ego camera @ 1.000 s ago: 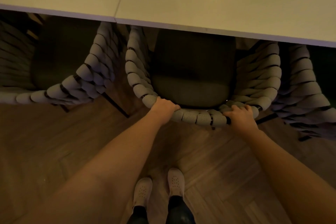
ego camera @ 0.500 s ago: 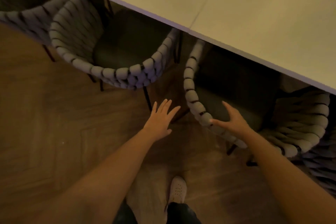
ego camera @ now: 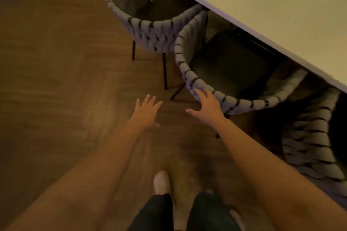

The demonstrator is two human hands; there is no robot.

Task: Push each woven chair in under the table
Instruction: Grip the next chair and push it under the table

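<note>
Thick grey woven cord, matt and ribbed, wrapped round the back of the near chair (ego camera: 234, 102), with dark gaps between the strands. Same braided weave on the far chair (ego camera: 150, 30) and on the chair at right (ego camera: 309, 148). Dark, matt seat cushion (ego camera: 231, 65), seemingly cloth. Thin black legs (ego camera: 164, 69), probably metal. Pale, smooth, matt table (ego camera: 281, 11) top. Brown wood-plank floor (ego camera: 65, 80) with a faint sheen. Dark cloth trousers (ego camera: 155, 214) and a pale shoe (ego camera: 161, 182), too blurred for texture.
</note>
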